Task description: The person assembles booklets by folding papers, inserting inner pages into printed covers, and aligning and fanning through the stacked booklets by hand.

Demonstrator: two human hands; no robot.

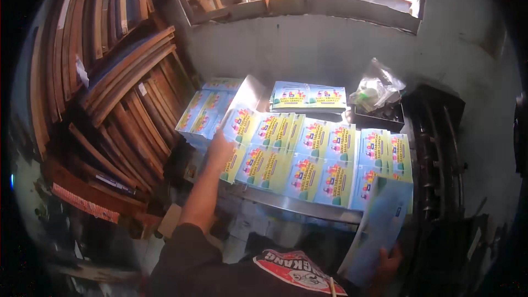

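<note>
black shirt [206, 269] nearest, right fingers [384, 255] pinch a blue sheet [382, 223]; left fingers [220, 137] (grip unclear) meet yellow-and-blue prints [240, 123].

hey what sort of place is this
Probably a small print workshop: many matching printed sheets are laid out ahead, and lots of wooden frames, perhaps printing screens, are stacked at the left.

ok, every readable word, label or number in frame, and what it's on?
Wording not copied here; where it stands:
Yellow-and-blue printed sheets: bold title, legible; smaller lines blurred.
Back stack: same style of title, legible.
Black shirt: large pale letters, partly legible.
Blue sheet in right hand: small mark, too small to read.
</note>
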